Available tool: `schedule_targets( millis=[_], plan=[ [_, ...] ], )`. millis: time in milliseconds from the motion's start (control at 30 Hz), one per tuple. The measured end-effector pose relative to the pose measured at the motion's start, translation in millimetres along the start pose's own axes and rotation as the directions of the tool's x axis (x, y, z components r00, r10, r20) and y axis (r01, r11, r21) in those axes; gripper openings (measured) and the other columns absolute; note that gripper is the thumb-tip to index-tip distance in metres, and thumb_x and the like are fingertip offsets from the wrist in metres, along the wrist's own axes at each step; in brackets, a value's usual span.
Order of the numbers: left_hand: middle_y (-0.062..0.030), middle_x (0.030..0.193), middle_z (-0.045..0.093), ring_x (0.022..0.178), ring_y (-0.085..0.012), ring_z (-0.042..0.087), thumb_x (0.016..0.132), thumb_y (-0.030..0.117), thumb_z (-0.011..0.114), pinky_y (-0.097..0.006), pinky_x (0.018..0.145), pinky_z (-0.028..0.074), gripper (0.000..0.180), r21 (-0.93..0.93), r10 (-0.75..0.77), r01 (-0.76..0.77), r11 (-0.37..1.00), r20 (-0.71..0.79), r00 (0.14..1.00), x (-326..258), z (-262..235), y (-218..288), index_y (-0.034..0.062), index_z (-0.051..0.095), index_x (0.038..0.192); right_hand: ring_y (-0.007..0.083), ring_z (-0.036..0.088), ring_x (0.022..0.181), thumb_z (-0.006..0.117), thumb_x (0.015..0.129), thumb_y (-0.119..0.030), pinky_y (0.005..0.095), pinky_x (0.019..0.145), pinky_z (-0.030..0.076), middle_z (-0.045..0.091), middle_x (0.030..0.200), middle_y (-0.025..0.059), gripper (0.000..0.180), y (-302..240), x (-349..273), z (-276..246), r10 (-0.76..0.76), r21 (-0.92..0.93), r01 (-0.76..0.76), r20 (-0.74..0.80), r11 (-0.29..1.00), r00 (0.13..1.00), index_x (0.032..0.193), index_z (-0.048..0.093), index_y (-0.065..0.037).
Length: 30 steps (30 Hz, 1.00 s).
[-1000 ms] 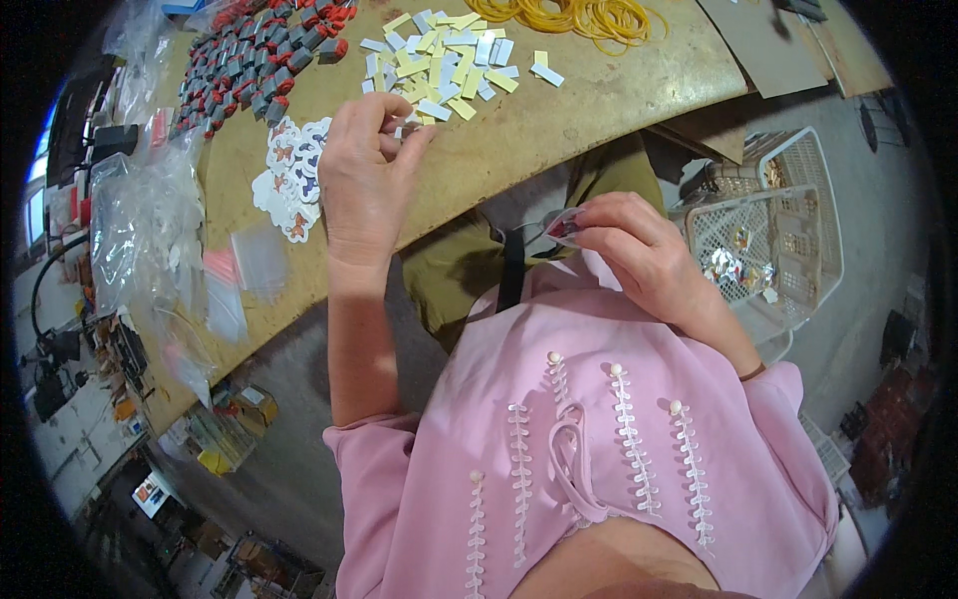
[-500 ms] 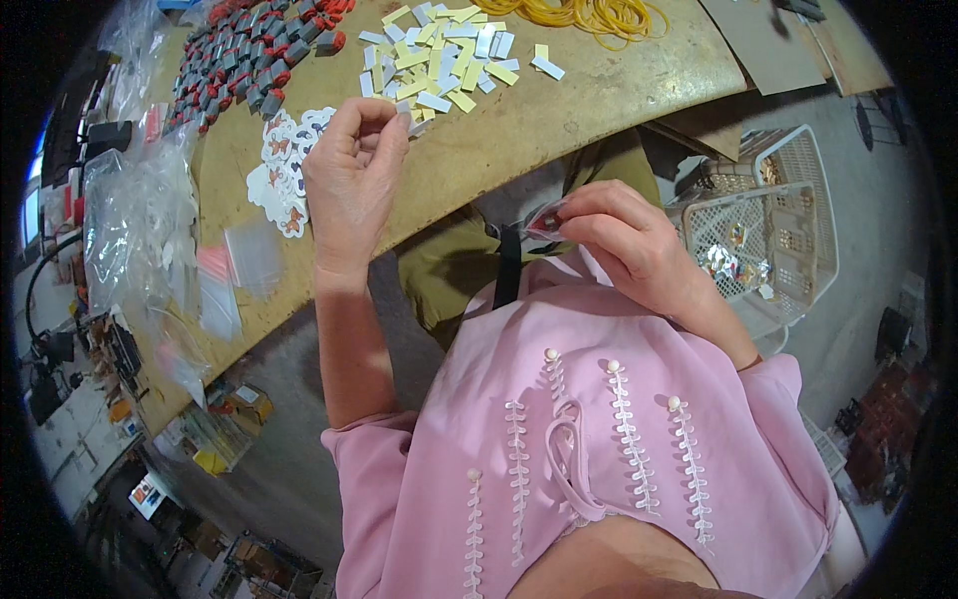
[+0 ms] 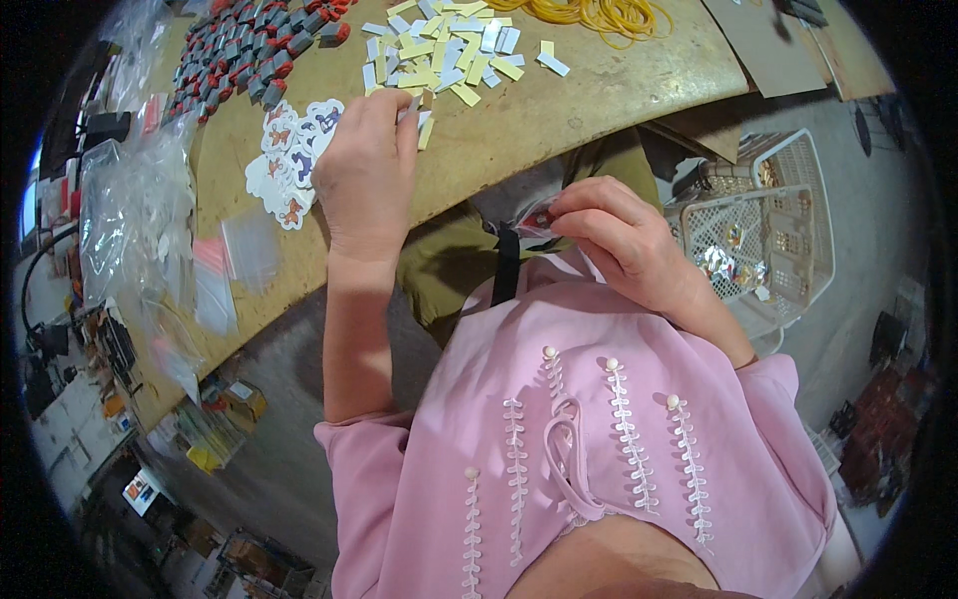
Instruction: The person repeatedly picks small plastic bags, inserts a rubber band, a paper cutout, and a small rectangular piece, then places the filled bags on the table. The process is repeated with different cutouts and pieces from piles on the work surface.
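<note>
My left hand [image 3: 369, 175] is over the table at the near edge of a pile of small pale yellow and white strips [image 3: 439, 50]. Its thumb and fingertips are pinched together on what looks like one small strip, mostly hidden by the fingers. A yellow strip [image 3: 426, 134] lies just beside the thumb. Above my lap, my right hand [image 3: 624, 235] pinches a small clear plastic bag [image 3: 534, 214] with something red and dark in it. White cut-out stickers with animal pictures [image 3: 289, 165] lie to the left of my left hand.
Grey-and-red small blocks [image 3: 239, 55] cover the table's far left. Yellow rubber bands [image 3: 609, 18] lie at the back. Clear bags [image 3: 249, 250] and loose plastic film [image 3: 135, 230] are on the left. A pale plastic basket [image 3: 823, 215] with shiny small packets stands at right, below the table.
My left hand has shifted slightly right and its fingertips have moved onto the near strips. My right hand stays almost in place with the bag.
</note>
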<state>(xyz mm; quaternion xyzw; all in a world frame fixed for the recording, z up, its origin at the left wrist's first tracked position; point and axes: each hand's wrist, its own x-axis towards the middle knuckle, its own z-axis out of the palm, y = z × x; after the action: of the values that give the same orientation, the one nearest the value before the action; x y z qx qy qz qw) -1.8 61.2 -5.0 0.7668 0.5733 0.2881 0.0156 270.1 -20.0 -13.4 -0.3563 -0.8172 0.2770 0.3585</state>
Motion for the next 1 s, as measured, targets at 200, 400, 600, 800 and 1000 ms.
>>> schedule_targets(
  millis=[200, 400, 600, 800, 1000],
  plan=[
    [-0.0135, 0.098, 0.079, 0.071, -0.0131, 0.071, 0.102, 0.010, 0.072, -0.027, 0.065, 0.057, 0.014, -0.256, -0.304, 0.305, 0.918, 0.042, 0.952, 1.4, -1.1, -0.6, 0.0036, 0.067, 0.114, 0.0323, 0.068, 0.102, 0.075, 0.077, 0.008, 0.0400, 0.083, 0.058, 0.067, 0.110, 0.0116, 0.028, -0.9, -0.7, -2.7, 0.006, -0.006, -0.006, -0.013, 1.000, 1.000, 0.103, 0.070, -0.001],
    [-0.0048, 0.089, 0.076, 0.069, -0.0070, 0.068, 0.098, 0.001, 0.074, -0.021, 0.060, 0.053, 0.011, -0.702, -0.442, 0.527, 0.480, 0.326, 0.836, -13.6, -43.0, 40.1, -0.0012, 0.070, 0.108, 0.0317, 0.069, 0.107, 0.076, 0.081, 0.003, 0.0382, 0.088, 0.059, 0.069, 0.116, 0.0131, 0.025, -4.3, 0.6, -6.2, -0.035, -0.020, 0.035, 0.003, 0.999, 0.999, 0.105, 0.071, 0.000],
    [-0.0090, 0.095, 0.077, 0.076, -0.0110, 0.074, 0.096, -0.008, 0.074, -0.022, 0.065, 0.058, 0.014, -0.854, -0.155, 0.393, 0.340, 0.361, 0.920, -53.1, -45.5, 81.8, -0.0034, 0.068, 0.108, 0.0333, 0.069, 0.112, 0.077, 0.083, -0.001, 0.0391, 0.091, 0.060, 0.069, 0.125, 0.0156, 0.024, -13.9, 4.9, -1.9, -0.081, -0.034, 0.083, 0.053, 0.996, 0.995, 0.106, 0.071, 0.002],
    [-0.0139, 0.104, 0.079, 0.076, -0.0119, 0.074, 0.103, -0.004, 0.066, -0.022, 0.060, 0.055, 0.011, -0.889, -0.232, 0.454, 0.051, 0.432, 0.872, -65.2, -32.5, 83.7, -0.0021, 0.060, 0.113, 0.0358, 0.072, 0.111, 0.078, 0.077, 0.000, 0.0431, 0.092, 0.061, 0.070, 0.123, 0.0182, 0.028, -20.1, 12.0, -3.6, -0.098, -0.026, 0.100, 0.057, 0.995, 0.994, 0.105, 0.073, 0.003],
    [-0.0102, 0.101, 0.080, 0.062, -0.0035, 0.063, 0.102, -0.002, 0.069, -0.018, 0.053, 0.048, 0.010, -0.846, -0.232, 0.521, 0.115, 0.487, 0.842, -72.9, -30.9, 79.6, -0.0005, 0.064, 0.111, 0.0369, 0.072, 0.112, 0.076, 0.082, 0.000, 0.0442, 0.092, 0.061, 0.070, 0.125, 0.0207, 0.023, -19.7, 10.1, 1.8, -0.092, -0.001, 0.092, 0.044, 0.996, 0.995, 0.104, 0.072, 0.005]
  ],
)
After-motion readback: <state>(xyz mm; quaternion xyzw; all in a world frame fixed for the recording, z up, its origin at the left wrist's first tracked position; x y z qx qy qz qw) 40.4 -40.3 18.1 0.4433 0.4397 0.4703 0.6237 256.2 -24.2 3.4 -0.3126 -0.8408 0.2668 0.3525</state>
